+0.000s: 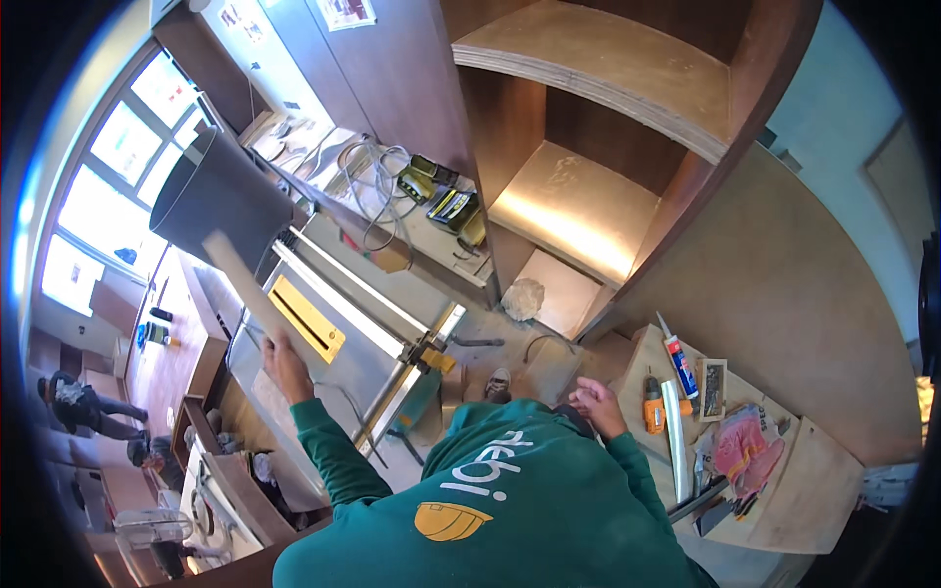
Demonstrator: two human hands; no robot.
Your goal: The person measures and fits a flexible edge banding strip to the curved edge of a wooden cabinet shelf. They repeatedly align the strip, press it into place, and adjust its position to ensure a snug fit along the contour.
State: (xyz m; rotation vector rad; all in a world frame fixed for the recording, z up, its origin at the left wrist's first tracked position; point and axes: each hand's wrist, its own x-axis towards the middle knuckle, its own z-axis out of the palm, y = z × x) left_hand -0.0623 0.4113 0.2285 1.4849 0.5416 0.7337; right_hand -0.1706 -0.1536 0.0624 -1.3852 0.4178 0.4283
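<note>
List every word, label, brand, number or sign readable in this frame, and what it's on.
Green sweatshirt: large white lettering, legible; I won't copy the wording.
Blue-and-red tube with a pointed nozzle: label print too small to read.
Yellow-and-black item on the worktop: any markings too blurred to read.
Paper sheet on the cabinet door: too small to read.

Brown cabinet [588, 201] with open shelves, beside a cluttered table [809, 495].
A sealant tube [680, 368] and pink bag [742, 446] lie on the table; a white fan [154, 529] shows far left, below bright windows [120, 137].
</note>
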